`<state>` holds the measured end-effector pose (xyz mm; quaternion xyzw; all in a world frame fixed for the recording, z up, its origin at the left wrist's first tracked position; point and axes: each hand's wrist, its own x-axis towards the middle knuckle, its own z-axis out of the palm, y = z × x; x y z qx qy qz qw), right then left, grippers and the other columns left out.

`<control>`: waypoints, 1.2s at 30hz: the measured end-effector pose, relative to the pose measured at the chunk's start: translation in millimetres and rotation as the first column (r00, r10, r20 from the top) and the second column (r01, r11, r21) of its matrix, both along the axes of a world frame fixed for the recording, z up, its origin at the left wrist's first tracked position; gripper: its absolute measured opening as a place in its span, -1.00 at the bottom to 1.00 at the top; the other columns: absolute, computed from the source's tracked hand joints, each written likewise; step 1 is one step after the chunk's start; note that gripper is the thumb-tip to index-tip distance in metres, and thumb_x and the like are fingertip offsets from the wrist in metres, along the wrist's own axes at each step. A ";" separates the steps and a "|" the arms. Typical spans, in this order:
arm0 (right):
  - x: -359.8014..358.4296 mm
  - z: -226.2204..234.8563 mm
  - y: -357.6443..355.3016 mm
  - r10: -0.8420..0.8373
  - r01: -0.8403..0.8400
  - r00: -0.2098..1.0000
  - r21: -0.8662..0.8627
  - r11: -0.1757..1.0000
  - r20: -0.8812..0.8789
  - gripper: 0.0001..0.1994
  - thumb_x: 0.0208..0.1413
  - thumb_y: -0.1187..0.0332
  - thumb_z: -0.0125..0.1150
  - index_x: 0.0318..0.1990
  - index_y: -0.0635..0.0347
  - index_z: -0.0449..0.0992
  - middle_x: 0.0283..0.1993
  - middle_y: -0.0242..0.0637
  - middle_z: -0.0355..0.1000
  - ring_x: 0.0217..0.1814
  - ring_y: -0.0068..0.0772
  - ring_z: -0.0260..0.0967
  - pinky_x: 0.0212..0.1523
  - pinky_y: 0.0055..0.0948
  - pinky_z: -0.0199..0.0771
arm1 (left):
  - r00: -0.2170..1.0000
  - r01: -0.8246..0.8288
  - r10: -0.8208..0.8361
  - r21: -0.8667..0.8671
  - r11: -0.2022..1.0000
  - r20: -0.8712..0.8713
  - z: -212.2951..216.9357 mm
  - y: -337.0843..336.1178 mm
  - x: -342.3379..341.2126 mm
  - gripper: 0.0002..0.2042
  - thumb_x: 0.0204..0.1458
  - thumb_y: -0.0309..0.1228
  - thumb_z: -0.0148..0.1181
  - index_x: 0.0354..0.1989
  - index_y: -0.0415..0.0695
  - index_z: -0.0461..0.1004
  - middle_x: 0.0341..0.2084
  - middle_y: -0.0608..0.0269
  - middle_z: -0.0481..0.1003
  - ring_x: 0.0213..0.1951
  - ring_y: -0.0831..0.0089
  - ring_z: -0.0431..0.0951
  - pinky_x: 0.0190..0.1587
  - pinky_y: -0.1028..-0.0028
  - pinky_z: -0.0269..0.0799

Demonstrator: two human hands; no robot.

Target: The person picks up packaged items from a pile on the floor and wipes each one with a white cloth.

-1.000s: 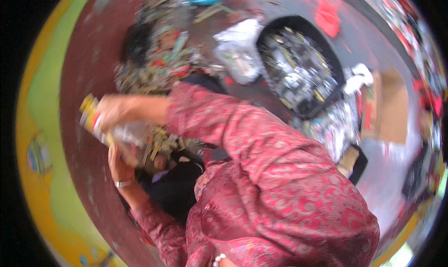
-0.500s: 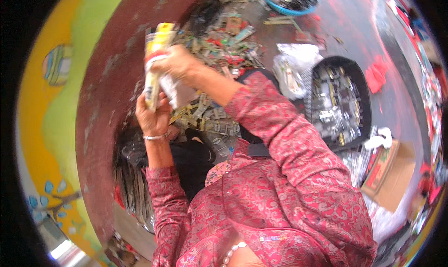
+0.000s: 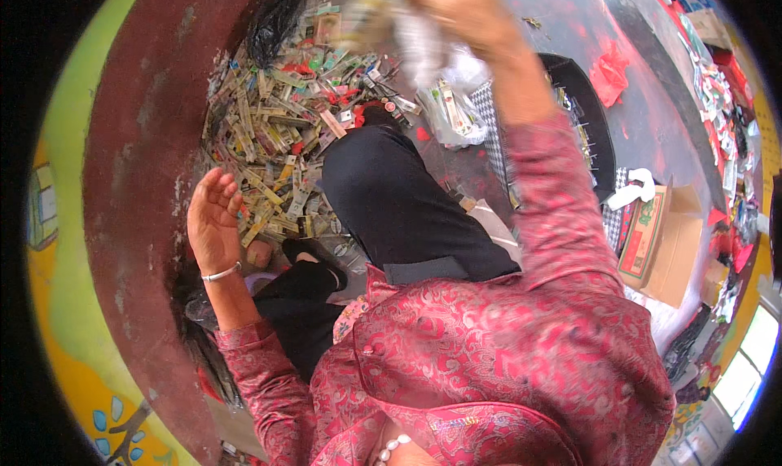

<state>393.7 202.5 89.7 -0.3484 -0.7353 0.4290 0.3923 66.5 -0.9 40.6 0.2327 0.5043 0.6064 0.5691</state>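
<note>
My right hand (image 3: 464, 10), smeared by motion, is raised at the top of the view and closed on a white cloth (image 3: 417, 49) that hangs from it. Beside the cloth is a blurred yellowish thing (image 3: 366, 18); whether the hand holds it too I cannot tell. My left hand (image 3: 215, 222), a silvery bangle on its wrist, is held palm inward with slightly curled fingers and nothing in it. It is nearest to a wide heap of small flat packets and strips (image 3: 277, 140), mostly yellowish, on the floor.
A dark tub (image 3: 603, 140) with a checked side stands behind my right arm. Next to it lies a clear plastic bag (image 3: 452, 116) with strips in it. An open cardboard box (image 3: 664, 246) and a red plastic bag (image 3: 611, 73) are at the right. A black bag (image 3: 273, 26) lies beyond the heap.
My hands have parted. The right one has swung up and right with the white cloth; the left has moved left and let go of the long yellow-and-white pack. The view has shifted.
</note>
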 end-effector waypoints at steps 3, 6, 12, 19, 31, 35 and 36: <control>91.8 -61.4 -1.9 -0.153 0.215 0.899 -0.109 0.971 0.410 -0.75 -0.12 0.48 0.04 -0.21 0.24 0.45 -0.39 -0.32 0.44 -0.28 -0.49 0.38 -0.23 -0.56 0.35 | 0.999 0.047 -0.046 -0.146 0.988 0.014 -15.3 12.4 -0.2 -0.72 0.07 -0.33 -0.11 -0.14 -0.27 0.30 -0.33 0.23 0.41 -0.29 0.50 0.41 -0.20 0.56 0.37; 138.2 -150.8 -12.4 -0.040 0.113 0.937 -0.194 0.975 0.346 -0.76 -0.14 0.46 0.07 -0.23 0.24 0.46 -0.33 -0.28 0.46 -0.27 -0.46 0.39 -0.21 -0.52 0.33 | 0.997 0.081 -0.077 -0.185 0.979 0.031 -15.3 16.1 10.6 -0.76 0.04 -0.38 -0.08 -0.18 -0.26 0.31 -0.37 0.24 0.41 -0.34 0.53 0.40 -0.25 0.60 0.35; 129.7 -228.3 -14.1 0.016 0.095 0.784 -0.144 0.985 0.621 -0.72 -0.27 0.33 0.20 -0.35 0.30 0.47 -0.38 0.00 0.41 -0.26 -0.03 0.37 -0.23 -0.29 0.34 | 0.994 0.111 -0.105 -0.362 0.926 0.036 -38.9 9.4 2.1 -0.77 0.04 -0.34 -0.05 -0.18 -0.21 0.32 -0.40 0.34 0.38 -0.36 0.58 0.37 -0.30 0.64 0.31; 107.6 -253.1 -21.9 -0.020 0.218 0.388 -0.070 0.973 0.921 -0.76 -0.24 0.31 0.13 -0.42 0.30 0.47 -0.36 0.05 0.40 -0.23 0.01 0.35 -0.21 -0.16 0.35 | 0.994 0.108 -0.102 -0.446 0.889 0.038 -41.0 2.6 -2.2 -0.78 0.02 -0.37 -0.03 -0.20 -0.21 0.32 -0.42 0.34 0.39 -0.38 0.61 0.38 -0.33 0.67 0.32; 95.1 -273.5 -17.7 0.231 0.413 0.191 -0.292 0.863 0.954 -0.63 -0.21 0.17 0.10 -0.33 0.31 0.48 -0.27 0.03 0.41 -0.16 -0.06 0.37 -0.18 -0.22 0.35 | 0.988 0.145 -0.149 -0.441 0.886 0.026 -33.7 4.3 1.5 -0.83 0.04 -0.41 -0.07 -0.24 -0.23 0.32 -0.45 0.32 0.40 -0.42 0.60 0.41 -0.37 0.68 0.33; 85.0 -283.7 -9.8 0.265 0.391 0.124 -0.292 0.873 0.956 -0.59 -0.22 0.13 0.11 -0.28 0.27 0.48 -0.25 0.02 0.41 -0.15 -0.07 0.37 -0.16 -0.25 0.34 | 0.988 0.147 -0.151 -0.462 0.874 0.029 -32.9 5.6 5.1 -0.83 0.04 -0.42 -0.08 -0.24 -0.23 0.32 -0.46 0.32 0.40 -0.44 0.60 0.41 -0.39 0.66 0.35; 84.2 -286.2 -9.2 0.250 0.382 0.143 -0.287 0.879 0.958 -0.58 -0.23 0.11 0.12 -0.28 0.27 0.48 -0.25 0.02 0.41 -0.14 -0.06 0.37 -0.15 -0.25 0.34 | 0.987 0.153 -0.157 -0.465 0.872 0.031 -32.4 6.6 5.5 -0.83 0.05 -0.42 -0.08 -0.24 -0.22 0.32 -0.46 0.32 0.40 -0.44 0.61 0.41 -0.39 0.66 0.35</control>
